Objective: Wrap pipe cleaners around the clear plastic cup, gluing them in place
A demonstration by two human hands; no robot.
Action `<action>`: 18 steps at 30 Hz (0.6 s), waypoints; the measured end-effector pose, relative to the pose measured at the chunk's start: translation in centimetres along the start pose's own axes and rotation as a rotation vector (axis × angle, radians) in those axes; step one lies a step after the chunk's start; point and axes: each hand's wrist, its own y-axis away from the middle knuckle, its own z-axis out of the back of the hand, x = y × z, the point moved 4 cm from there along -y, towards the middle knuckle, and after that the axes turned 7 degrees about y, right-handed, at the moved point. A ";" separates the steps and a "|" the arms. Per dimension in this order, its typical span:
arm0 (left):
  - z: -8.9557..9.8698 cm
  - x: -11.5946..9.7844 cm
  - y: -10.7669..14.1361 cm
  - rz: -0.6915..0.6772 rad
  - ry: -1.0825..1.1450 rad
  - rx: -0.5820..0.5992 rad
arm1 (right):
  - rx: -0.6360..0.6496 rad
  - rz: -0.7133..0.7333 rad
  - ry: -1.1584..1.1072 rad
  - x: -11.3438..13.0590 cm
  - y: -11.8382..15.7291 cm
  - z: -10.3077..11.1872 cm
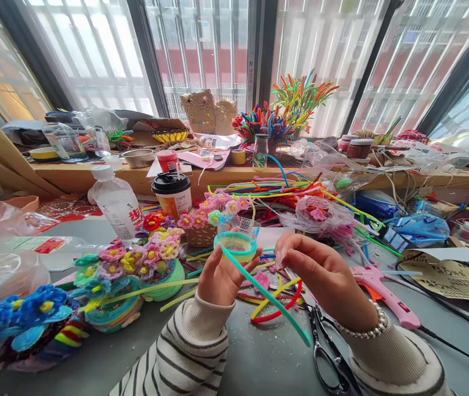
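My left hand [220, 275] is wrapped round a small clear cup [240, 256] with a teal pipe cleaner [270, 297] circling its rim. The loose end of that pipe cleaner slants down to the right over the table. To the right of the cup, my right hand [317, 275] has thumb and fingers pinched together; whatever lies between them is too small to make out. Below the hands are yellow and red pipe cleaners [278, 316] and a pink fuzzy flower [261, 279]. Black-handled scissors [326, 357] lie under my right wrist.
A pink glue gun [387, 294] with a black cord lies at right. Pipe-cleaner flower baskets [133, 297] crowd the left, near a water bottle [116, 206] and a lidded paper cup [172, 192]. Behind the hands sits a pipe-cleaner pile [267, 190], below the cluttered sill [213, 175].
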 end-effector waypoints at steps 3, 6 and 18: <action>-0.1 0.0 0.1 0.005 0.004 -0.004 | -0.015 -0.022 -0.018 -0.2 0.0 0.1; 0.1 0.1 0.0 -0.006 0.000 -0.008 | -0.008 -0.019 -0.046 -0.3 0.0 0.0; 0.2 0.2 -0.2 -0.009 -0.041 -0.005 | -0.020 -0.022 -0.109 -0.1 -0.1 0.0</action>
